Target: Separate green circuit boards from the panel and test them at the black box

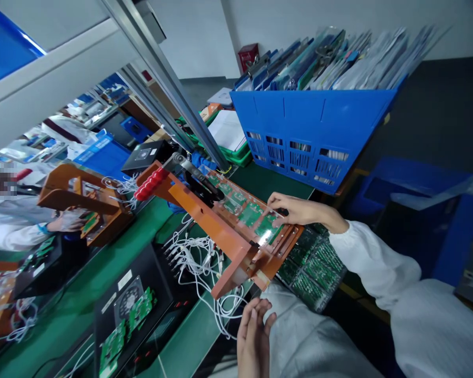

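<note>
Nearest the lens, the left hand [254, 336] hangs low with its fingers loosely spread and nothing in it, just below the near corner of the orange test fixture [228, 236]. White wires [197, 262] spill in a tangle from the fixture's underside onto the green bench mat [82, 283]. Further up, the right hand [295, 209], in a white sleeve [374, 262], rests its fingertips on the green circuit board panel [260, 220] lying in the fixture's tray; the fingers curl at the panel's far edge, though whether they pinch it or only press on it is hard to tell. A red-handled lever [152, 184] sits at the fixture's far end. A stack of similar boards [311, 268] lies just beside the fixture, under the right wrist. Behind stands a blue crate [311, 131] packed with upright trays. To the left, another person's hand [65, 220] touches a second orange fixture [82, 199].
</note>
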Motion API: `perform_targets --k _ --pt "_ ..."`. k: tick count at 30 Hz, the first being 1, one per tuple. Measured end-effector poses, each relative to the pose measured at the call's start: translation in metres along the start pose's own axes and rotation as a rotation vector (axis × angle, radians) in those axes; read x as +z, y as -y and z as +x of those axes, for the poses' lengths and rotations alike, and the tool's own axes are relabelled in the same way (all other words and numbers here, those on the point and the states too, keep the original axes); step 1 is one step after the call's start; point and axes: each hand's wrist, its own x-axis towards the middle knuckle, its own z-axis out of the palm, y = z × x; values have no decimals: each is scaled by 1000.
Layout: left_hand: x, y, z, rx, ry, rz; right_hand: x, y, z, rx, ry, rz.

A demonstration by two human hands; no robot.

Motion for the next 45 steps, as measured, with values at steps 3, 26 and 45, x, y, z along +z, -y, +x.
perform_targets --k 3,26,45 --pt "-2 0 0 0 15 11 -5 -3 4 -2 30 -29" --pt "-40 5 17 -46 20 47 13 -2 -11 -31 -55 -327" --pt "-9 -37 1 297 -27 117 -22 69 -26 -82 -969 -150"
